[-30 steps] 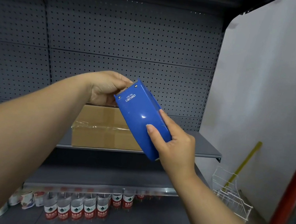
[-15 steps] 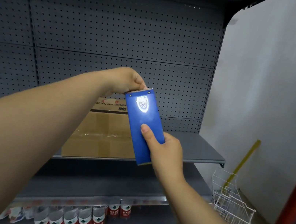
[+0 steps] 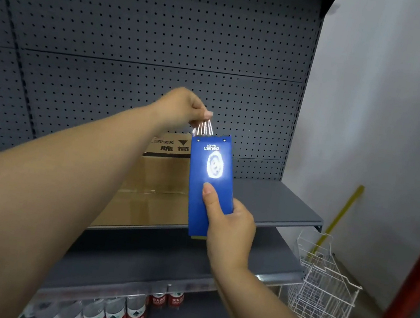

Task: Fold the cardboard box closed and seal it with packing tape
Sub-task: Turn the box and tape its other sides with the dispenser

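Note:
A brown cardboard box (image 3: 152, 188) stands on the grey middle shelf (image 3: 275, 204), with clear tape across its front and black print on a raised top flap. In front of it my right hand (image 3: 228, 232) holds a blue tape dispenser (image 3: 210, 183) upright, thumb pressed on its glossy face. My left hand (image 3: 183, 108) is above the dispenser's top edge, fingers pinched on a strip of clear tape (image 3: 204, 128) drawn out of it. My arms hide much of the box's left side.
A dark pegboard back panel (image 3: 153, 41) rises behind the shelf. Water bottles (image 3: 112, 313) line the lower shelf. A white wire basket (image 3: 325, 293) and a yellow stick (image 3: 339, 216) stand at the right by the white wall, with a red post (image 3: 412, 292) at far right.
The dispenser has turned from tilted to upright and lifted. My left hand has risen off its top edge, pulling out a short length of tape. The view has shifted upward.

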`<state>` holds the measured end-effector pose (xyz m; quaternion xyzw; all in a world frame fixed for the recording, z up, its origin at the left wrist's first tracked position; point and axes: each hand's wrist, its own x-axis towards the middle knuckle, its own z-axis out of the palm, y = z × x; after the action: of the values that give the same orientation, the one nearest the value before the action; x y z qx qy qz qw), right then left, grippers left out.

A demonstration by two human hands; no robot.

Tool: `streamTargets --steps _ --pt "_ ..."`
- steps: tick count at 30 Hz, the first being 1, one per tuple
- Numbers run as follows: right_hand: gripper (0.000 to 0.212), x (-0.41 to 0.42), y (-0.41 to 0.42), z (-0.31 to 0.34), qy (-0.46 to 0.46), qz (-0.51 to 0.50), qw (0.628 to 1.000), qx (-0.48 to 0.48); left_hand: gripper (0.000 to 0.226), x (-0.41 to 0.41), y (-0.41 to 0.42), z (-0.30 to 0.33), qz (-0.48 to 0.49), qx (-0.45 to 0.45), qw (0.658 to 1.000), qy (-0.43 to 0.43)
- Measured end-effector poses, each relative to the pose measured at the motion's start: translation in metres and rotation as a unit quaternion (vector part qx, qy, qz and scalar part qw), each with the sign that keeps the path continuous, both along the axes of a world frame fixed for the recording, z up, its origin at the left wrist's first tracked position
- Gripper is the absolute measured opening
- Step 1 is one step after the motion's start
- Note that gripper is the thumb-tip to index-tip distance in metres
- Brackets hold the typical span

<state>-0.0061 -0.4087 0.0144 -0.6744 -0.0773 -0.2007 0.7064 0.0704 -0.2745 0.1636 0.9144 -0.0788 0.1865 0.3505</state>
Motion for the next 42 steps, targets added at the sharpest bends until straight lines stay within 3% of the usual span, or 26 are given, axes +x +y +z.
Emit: streamTargets --steps 4,13,19,42 --pt "0.043 0.005 0.001 -0.013 0.006 0.006 1.0 -0.004 0.027 0.009 0.001 -0.006 0.007 0.066 0.998 0.017" --pt "0.045 0.023 0.004 -0.038 0.064 0.017 0.998 -0.019 0.032 0.04 0.003 -0.042 0.04 0.121 0.99 0.061" --pt "0.045 0.036 0.012 -0.044 0.082 0.032 0.996 -0.024 0.024 0.058 0.008 -0.057 0.064 0.124 0.988 0.062" --pt "0.042 0.058 0.016 -0.05 0.117 0.021 0.993 -0.004 0.032 0.092 -0.003 -0.069 0.104 0.205 0.97 0.075"
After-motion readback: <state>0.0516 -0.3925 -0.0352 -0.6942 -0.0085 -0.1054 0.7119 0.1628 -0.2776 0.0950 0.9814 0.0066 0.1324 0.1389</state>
